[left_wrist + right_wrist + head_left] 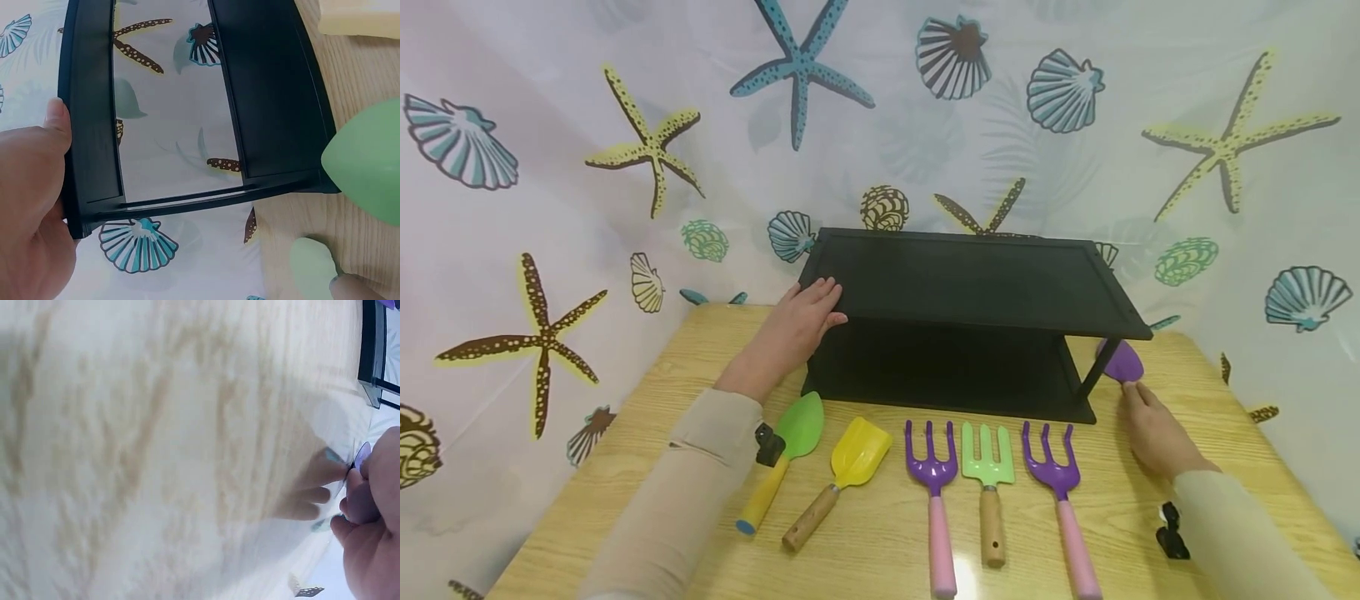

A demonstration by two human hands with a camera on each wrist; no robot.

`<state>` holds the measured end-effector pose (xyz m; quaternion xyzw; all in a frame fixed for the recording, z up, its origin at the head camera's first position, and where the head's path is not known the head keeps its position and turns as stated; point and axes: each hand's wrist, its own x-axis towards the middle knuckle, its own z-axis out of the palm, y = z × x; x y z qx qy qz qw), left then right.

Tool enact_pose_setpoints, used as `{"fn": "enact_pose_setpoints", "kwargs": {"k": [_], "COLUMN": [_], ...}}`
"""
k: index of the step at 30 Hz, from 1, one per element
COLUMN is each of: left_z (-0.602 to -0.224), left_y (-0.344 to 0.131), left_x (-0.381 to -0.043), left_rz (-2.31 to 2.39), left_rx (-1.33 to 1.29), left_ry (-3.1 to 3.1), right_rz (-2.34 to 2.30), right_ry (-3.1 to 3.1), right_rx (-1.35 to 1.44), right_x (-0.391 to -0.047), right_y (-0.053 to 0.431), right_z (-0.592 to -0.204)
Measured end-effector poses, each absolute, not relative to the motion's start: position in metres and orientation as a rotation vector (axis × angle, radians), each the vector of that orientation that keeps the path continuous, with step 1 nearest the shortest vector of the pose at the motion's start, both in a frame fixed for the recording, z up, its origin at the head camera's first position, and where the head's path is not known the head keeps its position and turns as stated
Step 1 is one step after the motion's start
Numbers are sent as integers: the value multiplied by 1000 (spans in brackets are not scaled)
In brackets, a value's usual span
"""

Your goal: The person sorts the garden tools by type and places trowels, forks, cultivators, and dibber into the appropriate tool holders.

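A black two-level shelf (955, 279) stands at the back of the table. My left hand (797, 321) rests on its upper board at the left end, fingers laid out on top and thumb by the front edge. In the left wrist view, the thumb (57, 119) touches that edge. Beyond the shelf's right front post, my right hand (1157, 433) holds a purple trowel (1125, 362), blade pointing away from me. The trowel's handle is hidden in the hand. In the right wrist view, only a bit of the purple blade (363, 453) shows past the fingers.
Before the shelf lie a green trowel (801, 425), a yellow shovel (859, 454), two purple forks (932, 471) with pink handles, and a light green fork (987, 458). A pale green blade (311, 265) lies near the shelf's left end. A patterned curtain (880, 150) hangs behind.
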<state>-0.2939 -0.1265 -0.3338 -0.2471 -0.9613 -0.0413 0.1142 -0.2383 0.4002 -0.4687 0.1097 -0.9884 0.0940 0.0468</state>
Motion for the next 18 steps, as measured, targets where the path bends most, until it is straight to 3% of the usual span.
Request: {"fn": "enact_pose_setpoints", "kwargs": {"k": [18], "left_z": [-337], "left_y": [-126], "left_x": [-291], "left_rz": [-164], "left_rx": [-710], "left_ry": [-2798], "right_rz": [394], "right_ry": [-2865], "right_rx": [315], "right_x": [-232], "right_y": [398], "right_z": [-465]}}
